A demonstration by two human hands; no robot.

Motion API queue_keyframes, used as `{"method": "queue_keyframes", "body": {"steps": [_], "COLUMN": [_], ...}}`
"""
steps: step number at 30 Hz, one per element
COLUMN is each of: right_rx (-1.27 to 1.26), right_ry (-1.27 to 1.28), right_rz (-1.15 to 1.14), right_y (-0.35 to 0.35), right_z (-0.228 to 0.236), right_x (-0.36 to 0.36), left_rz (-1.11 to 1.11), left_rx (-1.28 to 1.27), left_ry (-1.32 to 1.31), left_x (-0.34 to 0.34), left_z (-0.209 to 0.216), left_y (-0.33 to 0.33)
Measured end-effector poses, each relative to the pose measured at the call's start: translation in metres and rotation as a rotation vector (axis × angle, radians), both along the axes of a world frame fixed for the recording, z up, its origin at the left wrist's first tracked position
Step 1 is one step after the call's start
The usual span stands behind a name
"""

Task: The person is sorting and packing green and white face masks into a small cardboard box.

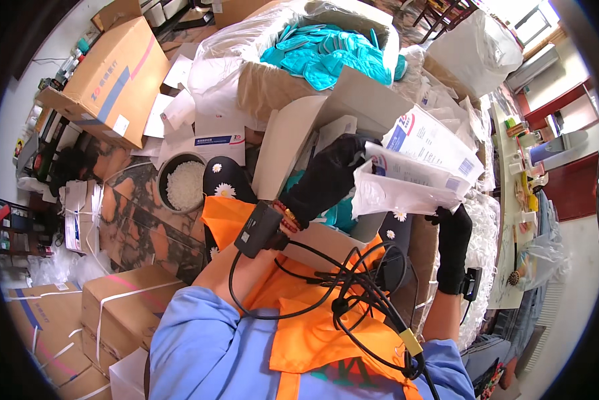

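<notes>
Left hand [345, 165] and right hand [453, 235] grip the printed plastic pouch [406, 191] between them; uneven pulling could tear it.

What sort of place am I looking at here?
Probably a small packing workshop: a plastic-lined carton is heaped with what look like turquoise face masks, strapped cardboard boxes stand at lower left, and an open box sits before the person.
</notes>
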State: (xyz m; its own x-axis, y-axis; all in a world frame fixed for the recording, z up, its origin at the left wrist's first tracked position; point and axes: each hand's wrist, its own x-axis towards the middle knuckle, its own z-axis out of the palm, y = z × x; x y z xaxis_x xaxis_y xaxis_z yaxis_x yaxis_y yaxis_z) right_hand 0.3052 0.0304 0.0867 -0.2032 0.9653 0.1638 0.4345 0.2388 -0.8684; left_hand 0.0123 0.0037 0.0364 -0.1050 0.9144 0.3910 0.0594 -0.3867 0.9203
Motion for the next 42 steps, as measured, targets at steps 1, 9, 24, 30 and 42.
{"method": "queue_keyframes", "body": {"steps": [1, 9, 24, 30, 42], "right_rx": [-0.005, 0.023, -0.254, -0.267, -0.265], "right_ry": [0.014, -0.053, 0.388, 0.322, 0.291], "right_rz": [0.003, -0.001, -0.025, 0.012, 0.056], "right_y": [0.001, -0.003, -0.021, -0.021, -0.024], "right_z": [-0.002, -0.008, -0.017, -0.022, -0.026], "right_x": [0.001, -0.006, -0.032, -0.02, -0.023], "left_rz": [-0.109, -0.102, 0.079, 0.049, 0.03], "left_rx": [-0.083, -0.231, -0.128, -0.068, -0.18], "left_ry": [-0.038, 0.009, -0.144, -0.272, -0.448], "left_x": [-0.003, -0.003, 0.005, 0.008, 0.009], "left_z": [0.002, 0.016, 0.004, 0.004, -0.02], "left_y": [-0.003, -0.017, -0.02, -0.016, 0.001]}}
